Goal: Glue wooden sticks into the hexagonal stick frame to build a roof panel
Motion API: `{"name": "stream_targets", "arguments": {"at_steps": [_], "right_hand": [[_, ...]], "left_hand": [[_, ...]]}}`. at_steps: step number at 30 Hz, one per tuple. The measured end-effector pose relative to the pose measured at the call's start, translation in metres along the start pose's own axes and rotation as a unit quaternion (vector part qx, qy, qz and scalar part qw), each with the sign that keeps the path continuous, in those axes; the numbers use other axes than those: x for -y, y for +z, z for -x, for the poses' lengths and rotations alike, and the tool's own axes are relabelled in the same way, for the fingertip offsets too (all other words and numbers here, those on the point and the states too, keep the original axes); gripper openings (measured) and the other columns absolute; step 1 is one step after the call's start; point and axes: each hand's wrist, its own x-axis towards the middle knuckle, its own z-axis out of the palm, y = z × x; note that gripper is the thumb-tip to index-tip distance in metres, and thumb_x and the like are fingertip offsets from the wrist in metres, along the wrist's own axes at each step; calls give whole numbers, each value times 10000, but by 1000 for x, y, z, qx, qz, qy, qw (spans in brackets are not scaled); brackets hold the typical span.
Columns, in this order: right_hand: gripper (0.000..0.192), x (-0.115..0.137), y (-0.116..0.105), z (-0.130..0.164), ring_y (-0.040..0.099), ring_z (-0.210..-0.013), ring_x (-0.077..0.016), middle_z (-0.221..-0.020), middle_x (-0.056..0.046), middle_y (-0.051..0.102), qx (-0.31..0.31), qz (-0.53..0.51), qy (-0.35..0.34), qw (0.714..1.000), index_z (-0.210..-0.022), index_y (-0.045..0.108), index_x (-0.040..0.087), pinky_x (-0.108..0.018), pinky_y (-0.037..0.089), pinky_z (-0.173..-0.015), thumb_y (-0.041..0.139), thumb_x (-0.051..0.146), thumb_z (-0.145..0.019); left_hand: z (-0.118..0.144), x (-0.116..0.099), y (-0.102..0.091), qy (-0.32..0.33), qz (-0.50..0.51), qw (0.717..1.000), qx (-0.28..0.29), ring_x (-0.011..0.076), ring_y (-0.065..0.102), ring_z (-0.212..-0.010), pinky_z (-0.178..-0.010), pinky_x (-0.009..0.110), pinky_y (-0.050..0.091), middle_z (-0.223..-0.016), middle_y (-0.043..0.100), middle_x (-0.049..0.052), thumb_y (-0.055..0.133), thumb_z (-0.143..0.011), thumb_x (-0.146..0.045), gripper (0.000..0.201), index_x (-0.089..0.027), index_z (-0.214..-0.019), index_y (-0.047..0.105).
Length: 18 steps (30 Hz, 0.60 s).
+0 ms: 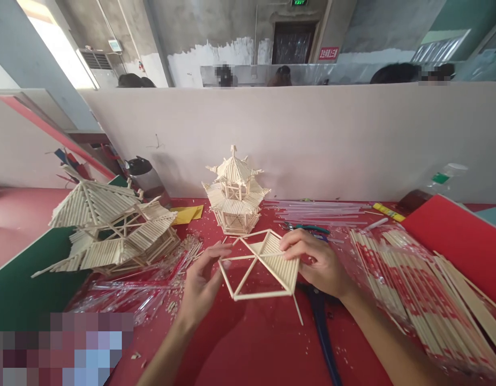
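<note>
A person's two hands hold a half-built hexagonal roof frame [261,265] made of thin wooden sticks, just above a red desk [256,343]. The left hand [202,287] has its fingers loosely spread, fingertips pinching the frame's left rim, seemingly to steady it. The right hand [318,262] curls over the right side, where sticks already fill two wedges, fingers pressed down on that filled panel as if to keep it flat. Directly behind the frame stands a small finished two-tier stick pagoda [235,193], perhaps placed there as a model. To the left, a larger stick roof structure [111,230] rests partly on a green board [19,284]. At right lie wrapped chopstick bundles [412,289], within easy reach as stock. Blue-handled pliers [322,332] lie on the desk below the right wrist.
</note>
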Motion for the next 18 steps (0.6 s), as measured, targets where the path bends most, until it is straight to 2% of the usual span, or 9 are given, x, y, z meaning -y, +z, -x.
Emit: {"name": "stream_targets", "arguments": {"at_steps": [3, 6, 8, 11, 14, 16, 18], "right_hand": [[262, 3, 0, 0, 642, -1055, -226, -1045, -40, 677, 10, 39, -67, 997, -1024, 660, 294, -397, 534, -902, 634, 49, -937], [299, 5, 2, -1, 639, -1073, -237, -1048, -46, 683, 7, 78, -106, 991, -1045, 659, 292, -413, 543, -905, 644, 25, -911], [336, 6, 4, 0, 638, -1081, -237, -1051, -50, 684, 4, 99, -124, 987, -1059, 659, 286, -413, 548, -903, 628, -8, -899], [376, 6, 6, 2, 627, -1113, -240, -1073, -63, 683, 19, 126, -141, 982, -1080, 656, 274, -413, 550, -915, 601, -47, -893], [370, 4, 8, 6, 620, -1133, -241, -1101, -74, 687, 48, 151, -145, 977, -1099, 654, 260, -414, 545, -940, 596, -46, -901], [357, 3, 8, 7, 621, -1137, -241, -1104, -78, 691, 55, 162, -146, 974, -1101, 654, 253, -411, 543, -952, 590, -40, -907], [339, 4, 8, 7, 624, -1140, -241, -1096, -81, 697, 51, 169, -152, 972, -1088, 659, 247, -406, 544, -961, 581, -31, -911]], "left_hand": [[0, -7, 0, -3, 5, 1000, -20, 281, 602, -1297, -1086, 368, 466, -1335, 673, 103, 713, -932, -315, 125, -240, -1017, 765], [-2, -16, 1, -47, 81, 995, -46, 277, 617, -1288, -1076, 345, 482, -1362, 668, 101, 775, -882, -320, 238, -243, -1104, 741], [-3, -19, 1, -121, 170, 977, -38, 263, 687, -1176, -1002, 354, 537, -1327, 692, 95, 776, -879, -360, 347, -257, -1198, 684], [-4, -17, 2, -219, 276, 936, -2, 239, 759, -918, -804, 349, 598, -1137, 761, 91, 747, -897, -439, 403, -248, -1228, 619], [-1, -15, 4, -259, 321, 911, 12, 231, 759, -793, -690, 320, 587, -951, 778, 88, 721, -899, -536, 465, -213, -1214, 609], [0, -15, 7, -273, 353, 895, 19, 233, 754, -776, -661, 314, 581, -917, 775, 104, 646, -905, -657, 537, -183, -1155, 632], [1, -15, 10, -275, 366, 889, 27, 227, 751, -781, -658, 302, 578, -917, 774, 116, 631, -897, -693, 557, -162, -1064, 650]]}}
